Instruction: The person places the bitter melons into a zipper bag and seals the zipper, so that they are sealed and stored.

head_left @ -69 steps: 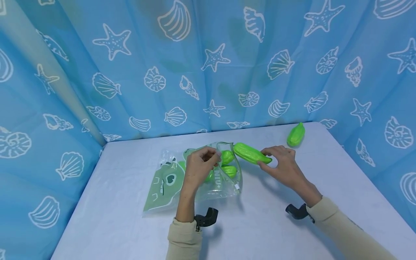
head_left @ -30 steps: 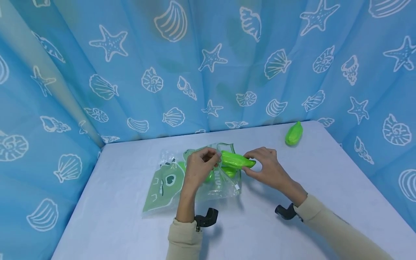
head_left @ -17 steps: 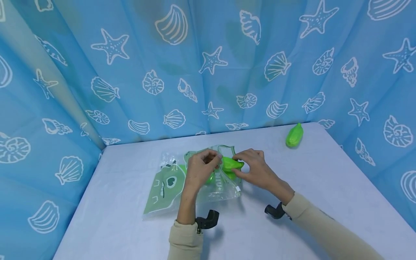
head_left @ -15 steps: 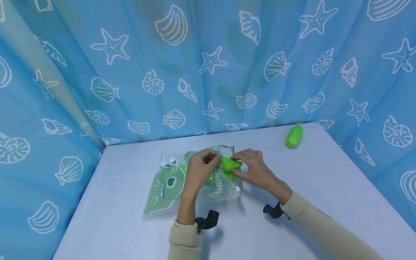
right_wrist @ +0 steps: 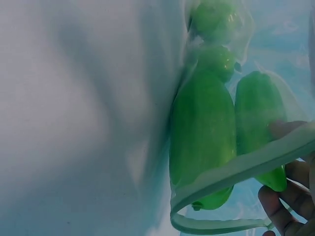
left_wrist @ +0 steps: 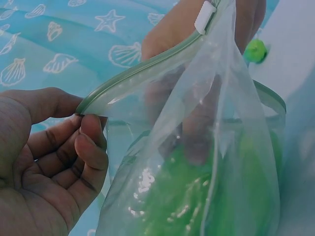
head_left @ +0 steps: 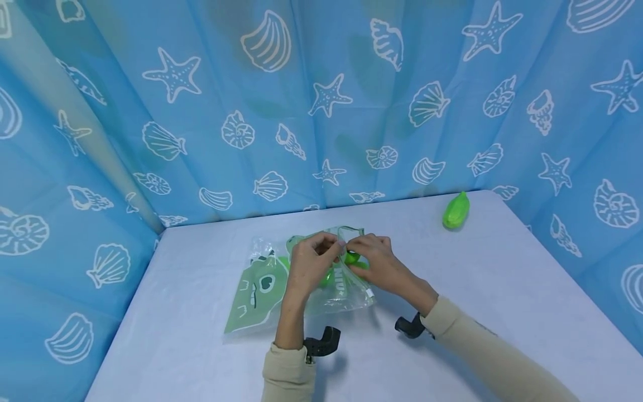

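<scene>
Green fruit-shaped pcs: 5 vis. tot., i.e. 4 in or partly in bag (per R-wrist view, upper 2 hazy thru film), plus 1 loose pc.
Clear zip bag: 1.
Wht. zip slider: 1.
Hands: 2, i.e. 1 L hand, 1 R hand.
Beige sleeves: 2.
Blk. wrist units: 2, 1 per arm.
Wht.-topped table: 1.

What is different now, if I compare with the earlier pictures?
The right hand moved left, carrying the long green fruit from outside the bag into its opening, still held. Unchanged: the left hand pinches the bag's rim; the lone fruit lies at far right.
</scene>
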`<state>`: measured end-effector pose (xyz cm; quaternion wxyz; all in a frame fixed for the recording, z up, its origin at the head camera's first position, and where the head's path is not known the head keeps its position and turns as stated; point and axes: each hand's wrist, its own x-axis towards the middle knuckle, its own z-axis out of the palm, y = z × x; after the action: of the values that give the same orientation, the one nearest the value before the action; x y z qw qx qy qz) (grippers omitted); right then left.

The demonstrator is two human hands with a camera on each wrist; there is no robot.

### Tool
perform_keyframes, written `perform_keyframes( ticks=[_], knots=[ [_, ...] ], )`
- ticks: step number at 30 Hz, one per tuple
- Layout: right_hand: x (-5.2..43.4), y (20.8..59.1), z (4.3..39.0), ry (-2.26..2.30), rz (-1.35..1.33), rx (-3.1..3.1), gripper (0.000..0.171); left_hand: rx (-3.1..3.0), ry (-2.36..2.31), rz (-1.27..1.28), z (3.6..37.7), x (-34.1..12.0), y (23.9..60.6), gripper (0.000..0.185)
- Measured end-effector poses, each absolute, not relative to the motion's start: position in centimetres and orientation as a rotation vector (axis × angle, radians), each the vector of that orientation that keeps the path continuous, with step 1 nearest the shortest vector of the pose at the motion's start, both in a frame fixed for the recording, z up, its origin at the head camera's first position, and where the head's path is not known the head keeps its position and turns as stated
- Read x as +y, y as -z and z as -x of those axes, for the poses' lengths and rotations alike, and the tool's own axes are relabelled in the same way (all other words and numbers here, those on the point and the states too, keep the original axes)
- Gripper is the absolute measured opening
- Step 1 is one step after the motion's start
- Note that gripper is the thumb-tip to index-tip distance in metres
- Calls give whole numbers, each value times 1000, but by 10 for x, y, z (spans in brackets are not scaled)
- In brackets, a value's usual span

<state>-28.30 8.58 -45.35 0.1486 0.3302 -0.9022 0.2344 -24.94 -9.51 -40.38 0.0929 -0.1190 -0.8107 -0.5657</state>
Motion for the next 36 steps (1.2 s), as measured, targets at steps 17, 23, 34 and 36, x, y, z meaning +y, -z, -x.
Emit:
perform_keyframes(
  ticks=[17,23,34,36],
  knots=[
    [155,458,298,-693,-639,-2565,28,-2376,1688,392,253,-94,398,13],
    [186,466,306,-601,-483,-2579,29,-2391,1693,360,251,-94,401,13],
    [240,464,332,-517,-102,-2666,52,-2419,1700,348,249,-93,406,14],
    [250,466,337,-491,-46,-2675,60,-2420,1706,347,249,-92,406,14]
  ],
)
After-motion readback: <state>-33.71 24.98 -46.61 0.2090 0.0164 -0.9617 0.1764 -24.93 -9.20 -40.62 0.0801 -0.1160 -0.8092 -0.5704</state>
